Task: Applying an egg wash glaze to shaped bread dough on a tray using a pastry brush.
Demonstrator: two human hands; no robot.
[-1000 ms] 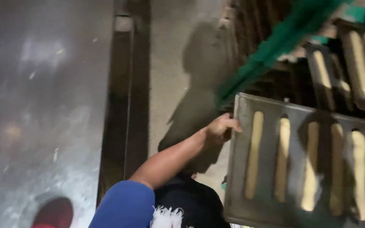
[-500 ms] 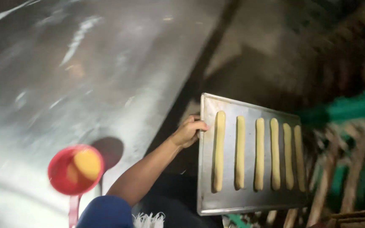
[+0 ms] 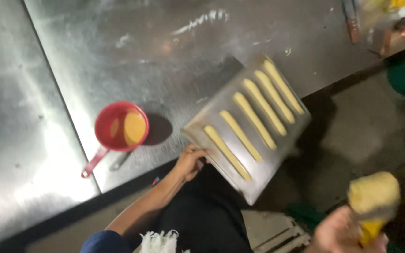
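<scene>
Steel tabletop, scuffed and shiny, filled most of the downward view, with a dark floor beyond its edge at the right. On the steel sat a small red saucepan with a long handle, holding a yellow liquid, well apart from the other items. A metal baking tray rested partly on the table's edge and overhung the floor, tilted diagonally. Five long strips of pale dough lay side by side across it, evenly spaced.

The person's left hand gripped the tray's near corner, fingers curled around the rim. The right hand, low at the frame's corner and blurred, was closed around the handle of a brush with a thick yellow-coated head, held away from the tray.

To handle this well, the tray probably wanted sliding fully onto the steel before letting go, kept level so the strips did not roll together. Some blurred utensils lay at the far edge of the table.
</scene>
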